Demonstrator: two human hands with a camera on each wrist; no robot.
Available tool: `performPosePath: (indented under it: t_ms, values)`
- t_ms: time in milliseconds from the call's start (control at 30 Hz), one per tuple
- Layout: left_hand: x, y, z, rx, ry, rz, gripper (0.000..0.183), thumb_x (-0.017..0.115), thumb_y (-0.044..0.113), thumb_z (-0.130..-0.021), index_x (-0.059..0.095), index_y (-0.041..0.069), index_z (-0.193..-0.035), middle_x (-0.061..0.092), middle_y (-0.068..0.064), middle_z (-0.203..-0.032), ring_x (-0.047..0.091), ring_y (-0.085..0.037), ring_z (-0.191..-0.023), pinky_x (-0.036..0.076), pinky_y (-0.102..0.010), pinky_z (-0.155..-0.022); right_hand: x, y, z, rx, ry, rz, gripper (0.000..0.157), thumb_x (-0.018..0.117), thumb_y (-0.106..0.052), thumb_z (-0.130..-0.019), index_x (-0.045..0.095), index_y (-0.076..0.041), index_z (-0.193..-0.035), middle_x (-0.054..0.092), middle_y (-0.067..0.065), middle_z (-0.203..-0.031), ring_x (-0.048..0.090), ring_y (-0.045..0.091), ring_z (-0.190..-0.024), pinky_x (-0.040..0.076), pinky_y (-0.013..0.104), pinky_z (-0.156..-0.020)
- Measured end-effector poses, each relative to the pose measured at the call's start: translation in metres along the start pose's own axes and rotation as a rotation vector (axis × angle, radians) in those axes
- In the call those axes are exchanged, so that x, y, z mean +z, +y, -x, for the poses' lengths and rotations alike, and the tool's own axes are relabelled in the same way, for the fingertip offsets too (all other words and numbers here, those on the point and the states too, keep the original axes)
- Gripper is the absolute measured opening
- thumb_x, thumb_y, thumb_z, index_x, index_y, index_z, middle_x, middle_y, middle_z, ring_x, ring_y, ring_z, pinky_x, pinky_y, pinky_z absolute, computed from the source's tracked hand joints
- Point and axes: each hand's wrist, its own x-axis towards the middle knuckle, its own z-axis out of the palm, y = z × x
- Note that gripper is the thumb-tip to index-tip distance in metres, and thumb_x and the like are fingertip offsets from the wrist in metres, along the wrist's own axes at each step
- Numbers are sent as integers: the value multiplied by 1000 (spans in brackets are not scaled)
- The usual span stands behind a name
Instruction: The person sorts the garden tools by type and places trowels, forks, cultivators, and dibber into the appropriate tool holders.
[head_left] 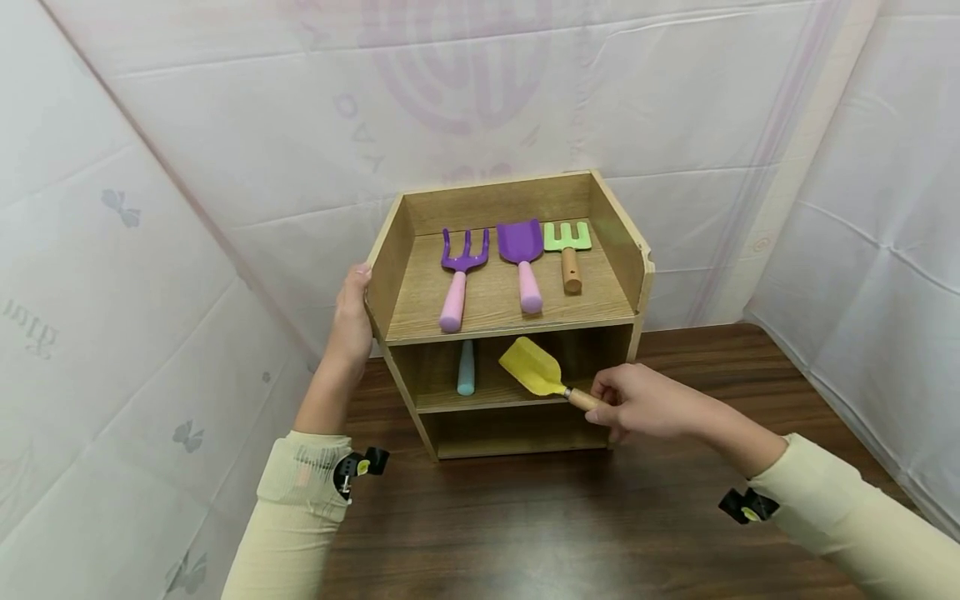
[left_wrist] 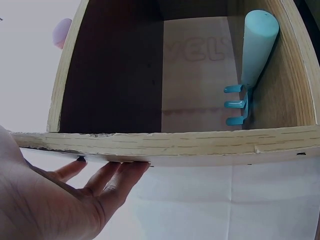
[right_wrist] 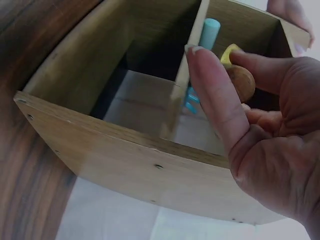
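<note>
My right hand (head_left: 648,400) pinches the wooden handle of a yellow hand trowel (head_left: 534,367), its blade tilted up to the left in front of the middle compartment of a small wooden shelf (head_left: 510,333). In the right wrist view the handle's round end (right_wrist: 241,82) shows between thumb and fingers. My left hand (head_left: 351,325) rests against the shelf's left side, with fingers (left_wrist: 117,185) laid along the outer face of the panel. Inside the middle compartment lies a teal hand rake (left_wrist: 257,45), handle toward the front.
On the shelf's top lie a purple hand fork (head_left: 464,262) with pink handle, a purple shovel (head_left: 521,242) with pink handle and a green hand rake (head_left: 567,242) with wooden handle. The shelf stands on a dark wooden table (head_left: 540,517), with white sheeting (head_left: 300,125) behind and at the sides.
</note>
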Motion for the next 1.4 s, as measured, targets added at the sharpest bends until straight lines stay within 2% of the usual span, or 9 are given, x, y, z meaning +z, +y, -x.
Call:
performPosePath:
  t_ms: [167, 300, 500, 700, 867, 1100, 1233, 1400]
  values:
    - [0, 1, 0, -1, -3, 6, 54, 22, 47, -98, 46, 9, -127, 46, -9, -110, 46, -21, -97, 36, -36, -85, 5, 7, -9, 76, 30, -167, 29, 65, -25, -92, 58, 1, -103, 61, 15, -87, 69, 26, -69, 58, 39, -62]
    - [1, 3, 0, 3, -1, 8, 54, 22, 47, -98, 47, 9, -127, 47, -10, -110, 46, -21, -96, 36, -35, -84, 10, 8, -15, 93, 63, -240, 29, 64, -21, -93, 56, 5, -102, 60, 18, -85, 69, 25, -67, 58, 43, -66]
    - [1, 4, 0, -3, 0, 8, 53, 22, 47, -98, 47, 9, -125, 47, -9, -107, 46, -21, -94, 37, -35, -83, 18, 7, -20, 125, 113, -332, 29, 63, -20, -93, 54, 7, -100, 60, 18, -86, 69, 24, -67, 58, 42, -68]
    - [2, 2, 0, -21, -5, -6, 52, 22, 48, -98, 47, 10, -124, 46, -8, -109, 45, -22, -95, 36, -37, -84, 27, 5, -23, 175, 128, -519, 34, 63, -18, -92, 52, 11, -107, 60, 20, -84, 71, 27, -75, 58, 38, -72]
    - [3, 2, -1, -16, 1, 12, 53, 22, 46, -99, 46, 9, -127, 46, -9, -110, 45, -21, -96, 36, -35, -85, 29, 3, -27, 214, 148, -669, 36, 63, -17, -92, 51, 12, -110, 57, 20, -92, 71, 28, -81, 57, 34, -76]
    - [1, 1, -1, -19, 4, 6, 54, 23, 49, -98, 47, 10, -126, 46, -8, -110, 45, -21, -97, 36, -35, -85, 31, 3, -35, 236, 89, -889, 45, 62, -17, -93, 44, 14, -120, 57, 15, -91, 71, 24, -83, 56, 25, -76]
    - [0, 0, 1, -31, 7, -2, 55, 23, 51, -97, 47, 11, -126, 46, -9, -111, 45, -21, -98, 35, -36, -87, 32, 3, -37, 224, 38, -961, 47, 59, -16, -95, 41, 15, -125, 61, 14, -88, 70, 20, -81, 55, 22, -77]
    - [-1, 0, 1, -28, 10, -1, 53, 23, 49, -98, 48, 12, -125, 46, -7, -111, 45, -20, -98, 35, -36, -85, 33, 0, -38, 212, 54, -1010, 50, 60, -20, -95, 42, 15, -126, 61, 12, -88, 70, 21, -86, 54, 24, -82]
